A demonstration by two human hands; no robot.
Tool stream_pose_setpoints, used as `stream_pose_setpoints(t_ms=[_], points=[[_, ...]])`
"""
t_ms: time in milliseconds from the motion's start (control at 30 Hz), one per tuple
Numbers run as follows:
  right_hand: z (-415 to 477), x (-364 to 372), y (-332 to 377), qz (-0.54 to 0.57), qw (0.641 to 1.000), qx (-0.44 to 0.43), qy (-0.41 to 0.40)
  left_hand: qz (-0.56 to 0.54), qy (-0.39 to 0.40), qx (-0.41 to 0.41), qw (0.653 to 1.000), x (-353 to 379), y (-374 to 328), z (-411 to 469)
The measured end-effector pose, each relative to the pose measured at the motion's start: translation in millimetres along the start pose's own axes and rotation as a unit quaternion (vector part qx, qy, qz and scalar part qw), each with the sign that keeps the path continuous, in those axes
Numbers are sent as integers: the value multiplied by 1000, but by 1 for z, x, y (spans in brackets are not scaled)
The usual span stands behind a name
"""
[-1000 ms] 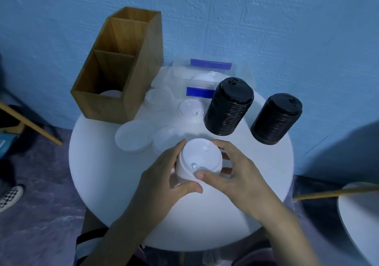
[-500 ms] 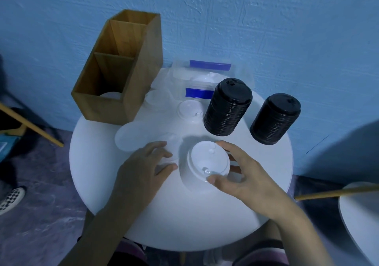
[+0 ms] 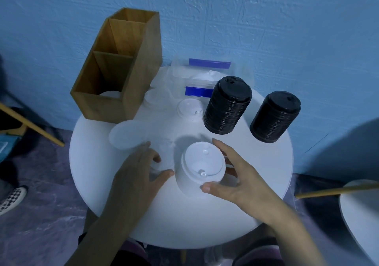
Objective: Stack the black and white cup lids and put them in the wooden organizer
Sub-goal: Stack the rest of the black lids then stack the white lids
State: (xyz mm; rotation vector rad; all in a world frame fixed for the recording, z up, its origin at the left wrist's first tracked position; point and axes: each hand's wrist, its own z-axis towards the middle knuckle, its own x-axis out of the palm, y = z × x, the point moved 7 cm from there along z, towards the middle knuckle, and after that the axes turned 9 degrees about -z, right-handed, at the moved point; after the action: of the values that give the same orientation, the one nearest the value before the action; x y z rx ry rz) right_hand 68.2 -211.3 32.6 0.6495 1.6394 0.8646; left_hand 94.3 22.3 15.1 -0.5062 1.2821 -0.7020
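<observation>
A stack of white cup lids (image 3: 202, 167) stands in the middle of the round white table (image 3: 205, 224). My right hand (image 3: 242, 181) grips it, thumb on the near rim and fingers behind. My left hand (image 3: 137, 171) lies just left of the stack, with its fingers and thumb curled onto a loose translucent lid (image 3: 164, 159). Two tall stacks of black lids (image 3: 227, 106) (image 3: 275, 117) stand at the back right. The wooden organizer (image 3: 141, 77) is at the back left, with white lids (image 3: 110, 94) in its near compartment.
A larger loose lid (image 3: 128, 135) lies left of my left hand, and another white lid (image 3: 189, 107) lies by the black stacks. Clear bags with blue strips (image 3: 209, 63) rest against the blue wall. A second white table (image 3: 361, 214) is at the right.
My left hand let go of the white stack and moved left onto the loose translucent lid. My right hand stayed on the stack, which now rests on the table.
</observation>
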Motion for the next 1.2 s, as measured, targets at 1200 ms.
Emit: stream_pose_setpoints(t_ms=[1200], points=[[5, 1, 9, 48, 998, -36, 8, -303, 250, 43, 919, 24, -37, 1]])
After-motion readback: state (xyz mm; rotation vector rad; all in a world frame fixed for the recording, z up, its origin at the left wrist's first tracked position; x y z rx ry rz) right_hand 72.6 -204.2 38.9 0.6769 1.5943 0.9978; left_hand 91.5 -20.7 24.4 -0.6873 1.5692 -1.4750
